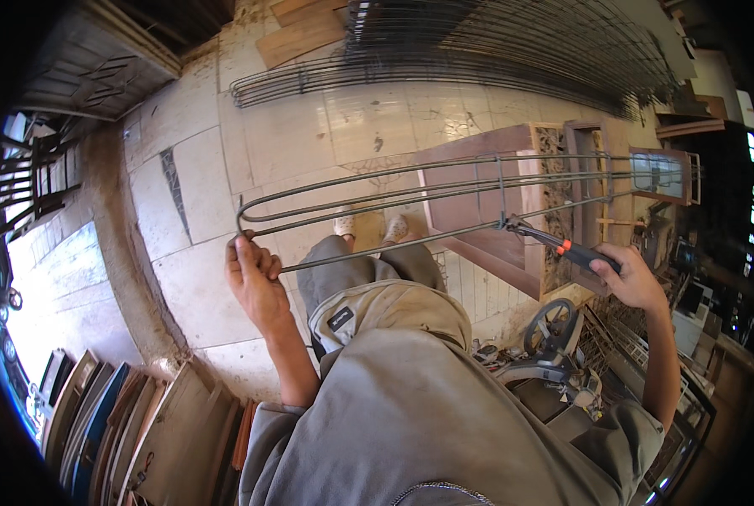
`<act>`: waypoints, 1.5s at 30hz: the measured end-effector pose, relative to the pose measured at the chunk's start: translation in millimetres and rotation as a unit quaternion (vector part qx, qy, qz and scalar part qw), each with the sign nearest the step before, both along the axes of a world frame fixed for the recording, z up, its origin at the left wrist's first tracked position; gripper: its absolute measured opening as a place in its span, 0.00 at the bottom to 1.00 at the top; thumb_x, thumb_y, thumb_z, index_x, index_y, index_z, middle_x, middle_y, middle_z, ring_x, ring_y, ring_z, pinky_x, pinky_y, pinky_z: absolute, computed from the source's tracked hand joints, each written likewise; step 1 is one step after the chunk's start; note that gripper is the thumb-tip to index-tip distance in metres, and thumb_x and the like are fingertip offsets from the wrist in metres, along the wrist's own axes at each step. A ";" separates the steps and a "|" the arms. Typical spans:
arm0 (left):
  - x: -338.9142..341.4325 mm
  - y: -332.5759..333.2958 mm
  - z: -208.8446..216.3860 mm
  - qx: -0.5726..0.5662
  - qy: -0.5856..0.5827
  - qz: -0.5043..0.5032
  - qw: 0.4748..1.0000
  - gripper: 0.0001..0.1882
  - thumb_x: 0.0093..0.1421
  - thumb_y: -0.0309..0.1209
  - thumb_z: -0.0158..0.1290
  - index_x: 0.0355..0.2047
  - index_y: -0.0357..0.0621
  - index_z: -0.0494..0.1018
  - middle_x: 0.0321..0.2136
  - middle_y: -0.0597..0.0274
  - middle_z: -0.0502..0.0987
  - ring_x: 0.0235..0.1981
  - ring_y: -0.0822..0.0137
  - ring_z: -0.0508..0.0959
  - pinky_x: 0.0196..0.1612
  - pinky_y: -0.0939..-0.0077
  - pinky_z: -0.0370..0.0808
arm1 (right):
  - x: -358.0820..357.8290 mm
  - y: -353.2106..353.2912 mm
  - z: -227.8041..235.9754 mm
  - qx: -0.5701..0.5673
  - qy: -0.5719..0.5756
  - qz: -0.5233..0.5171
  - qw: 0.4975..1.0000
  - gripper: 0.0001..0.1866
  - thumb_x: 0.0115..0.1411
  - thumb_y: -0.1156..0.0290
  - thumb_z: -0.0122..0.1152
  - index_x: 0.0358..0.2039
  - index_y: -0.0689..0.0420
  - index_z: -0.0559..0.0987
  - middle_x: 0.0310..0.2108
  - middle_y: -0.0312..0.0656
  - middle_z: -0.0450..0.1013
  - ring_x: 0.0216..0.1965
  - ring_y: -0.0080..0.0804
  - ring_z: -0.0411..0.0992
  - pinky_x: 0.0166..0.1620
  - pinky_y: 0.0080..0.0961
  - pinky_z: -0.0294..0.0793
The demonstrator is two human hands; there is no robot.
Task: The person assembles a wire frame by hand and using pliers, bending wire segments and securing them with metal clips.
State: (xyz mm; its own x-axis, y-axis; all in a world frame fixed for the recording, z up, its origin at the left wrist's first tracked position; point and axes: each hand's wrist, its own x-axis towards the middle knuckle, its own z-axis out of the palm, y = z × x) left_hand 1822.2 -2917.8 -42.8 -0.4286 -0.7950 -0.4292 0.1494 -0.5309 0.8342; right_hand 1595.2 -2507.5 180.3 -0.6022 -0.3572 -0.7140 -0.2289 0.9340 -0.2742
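Note:
A long cage of thin steel rods [394, 246] stretches across in front of me, with rounded bends at its left end. Square wire stirrups [501, 190] cross the rods further right. My left hand [259, 282] is closed around the cage's bent left end, thumb and fingers on the rod. In my right hand [636, 278] are pincers [566, 247] with dark handles and orange bands. Their jaws meet the lower rod where a stirrup crosses it; whether wire sits between them is too small to tell.
A large bundle of steel rods [495, 67] lies on the tiled floor ahead. Beneath the cage's right part is a wooden panelled piece [469, 190]. Boards [174, 438] lean at lower left. A machine with a wheel [552, 327] stands at lower right, a chair [27, 185] far left.

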 end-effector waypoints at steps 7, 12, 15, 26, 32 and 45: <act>-3.3 0.1 1.4 0.004 -0.013 -0.002 1.000 0.10 0.71 0.34 0.48 0.38 0.38 0.70 0.20 0.75 0.56 0.17 0.83 0.52 0.18 0.86 0.51 | 10.2 3.4 1.2 -0.036 -0.188 -0.349 0.917 0.28 0.72 0.49 0.41 0.48 0.66 0.73 0.22 0.48 0.76 0.16 0.32 0.74 0.19 0.25 0.75; -1.5 0.1 0.0 0.010 -0.007 0.005 1.000 0.10 0.71 0.33 0.49 0.39 0.37 0.69 0.20 0.75 0.56 0.18 0.83 0.53 0.18 0.86 0.51 | 19.9 -1.3 0.7 -0.003 -0.225 -0.382 0.896 0.25 0.73 0.51 0.39 0.56 0.58 0.68 0.36 0.50 0.75 0.23 0.35 0.78 0.22 0.26 0.77; -1.5 1.9 1.8 0.010 -0.008 0.004 1.000 0.10 0.71 0.33 0.49 0.40 0.37 0.69 0.20 0.75 0.56 0.19 0.83 0.53 0.19 0.87 0.51 | 17.7 -6.1 1.0 0.046 -0.208 -0.317 0.924 0.24 0.70 0.52 0.49 0.55 0.57 0.67 0.38 0.46 0.73 0.25 0.35 0.79 0.30 0.26 0.80; 1.6 0.4 -4.9 0.013 -0.003 0.004 1.000 0.11 0.71 0.33 0.49 0.42 0.36 0.70 0.21 0.75 0.55 0.19 0.84 0.52 0.19 0.87 0.51 | 52.5 -20.0 4.7 0.123 0.223 0.190 0.948 0.33 0.42 0.66 0.74 0.48 0.59 0.69 0.48 0.51 0.67 0.45 0.45 0.71 0.47 0.48 0.73; -5.5 1.6 0.3 0.010 -0.003 -0.004 1.000 0.10 0.71 0.33 0.48 0.42 0.36 0.70 0.21 0.75 0.55 0.18 0.84 0.52 0.19 0.87 0.51 | 61.6 -22.8 9.6 0.139 0.433 0.399 0.796 0.30 0.45 0.65 0.70 0.50 0.62 0.75 0.49 0.50 0.70 0.42 0.46 0.72 0.45 0.42 0.75; -2.2 3.1 1.9 0.011 -0.004 0.009 1.000 0.11 0.71 0.32 0.48 0.42 0.35 0.70 0.20 0.76 0.54 0.17 0.84 0.51 0.18 0.86 0.50 | -1.4 21.3 -17.7 0.005 0.267 0.265 0.927 0.30 0.45 0.59 0.74 0.48 0.56 0.76 0.44 0.46 0.73 0.41 0.48 0.74 0.43 0.40 0.77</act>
State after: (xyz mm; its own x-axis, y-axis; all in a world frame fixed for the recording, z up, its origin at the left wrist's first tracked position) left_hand 1820.0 -2914.8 -40.8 -0.4102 -0.7935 -0.4496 0.1531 -0.5459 0.8237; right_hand 1593.8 -2486.1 162.6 -0.6134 -0.6983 -0.3690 -0.7561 0.6542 0.0188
